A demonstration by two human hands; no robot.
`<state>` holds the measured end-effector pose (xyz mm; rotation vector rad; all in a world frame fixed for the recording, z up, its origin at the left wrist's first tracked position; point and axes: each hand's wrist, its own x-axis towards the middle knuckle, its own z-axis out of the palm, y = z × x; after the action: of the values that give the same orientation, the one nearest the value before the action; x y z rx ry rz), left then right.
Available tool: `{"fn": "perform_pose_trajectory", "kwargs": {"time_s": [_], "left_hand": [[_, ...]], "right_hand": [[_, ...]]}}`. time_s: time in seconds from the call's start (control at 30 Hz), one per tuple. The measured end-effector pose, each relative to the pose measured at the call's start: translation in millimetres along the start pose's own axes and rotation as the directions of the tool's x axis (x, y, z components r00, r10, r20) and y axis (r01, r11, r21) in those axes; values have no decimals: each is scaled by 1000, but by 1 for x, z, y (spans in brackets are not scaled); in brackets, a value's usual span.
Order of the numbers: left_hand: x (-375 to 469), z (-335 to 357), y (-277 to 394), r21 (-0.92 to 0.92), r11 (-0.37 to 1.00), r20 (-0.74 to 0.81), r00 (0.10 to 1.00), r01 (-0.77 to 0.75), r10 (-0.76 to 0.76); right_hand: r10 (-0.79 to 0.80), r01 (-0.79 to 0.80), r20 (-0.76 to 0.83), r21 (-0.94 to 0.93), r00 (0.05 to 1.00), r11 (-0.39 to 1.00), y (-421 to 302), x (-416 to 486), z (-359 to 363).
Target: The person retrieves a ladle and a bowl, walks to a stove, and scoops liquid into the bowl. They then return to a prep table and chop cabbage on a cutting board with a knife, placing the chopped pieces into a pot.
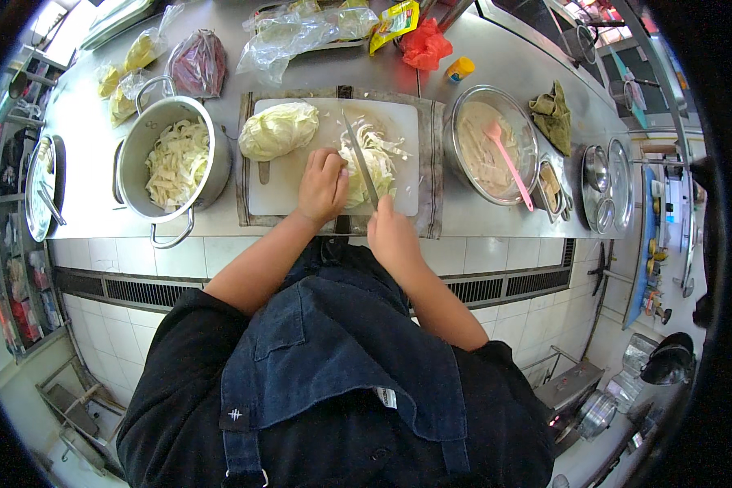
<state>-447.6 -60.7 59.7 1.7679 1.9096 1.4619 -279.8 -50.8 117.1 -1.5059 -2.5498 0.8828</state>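
Observation:
My right hand (393, 238) grips the handle of a kitchen knife (360, 160), its blade lying across a cut cabbage (357, 190). Curled fingers of my left hand (324, 186) rest against the left side of that cabbage, partly hiding it. Thin cabbage shreds (378, 146) are spread to the right of the blade and behind it. All of this is on a white plastic cutting board (405, 198) with a handle slot. Another pale green cabbage (279, 130), its cut side not visible, sits at the board's back left.
Left of the board stands a metal pot (216, 165) holding chopped cabbage. On the right, a glass bowl (454, 137) contains a creamy mixture and a pink spoon (507, 160). A striped cloth (432, 177) underlies the board. Plastic bags (196, 64) lie behind on the steel counter (366, 79).

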Motion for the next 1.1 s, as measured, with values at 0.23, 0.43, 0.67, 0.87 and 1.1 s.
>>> {"fn": "perform_pose_trajectory", "kwargs": {"time_s": [0.23,0.43,0.67,0.87,1.1], "left_hand": [[-3,5,2,55,998,-28,999,30,-28],[-4,9,-2,91,996,-26,1000,6,-3],[-2,9,-5,109,994,-24,999,-21,24],[-6,11,-6,104,994,-26,999,-16,19],[-5,11,-7,106,994,-53,998,-31,37]], "right_hand": [[31,-30,46,-11,998,999,-3,-28,1],[78,-69,123,-77,989,995,-9,2,16],[87,-83,109,-47,990,995,-3,19,28],[147,-136,154,-83,977,987,-1,24,42],[23,-17,86,-65,996,998,5,27,14]]}}
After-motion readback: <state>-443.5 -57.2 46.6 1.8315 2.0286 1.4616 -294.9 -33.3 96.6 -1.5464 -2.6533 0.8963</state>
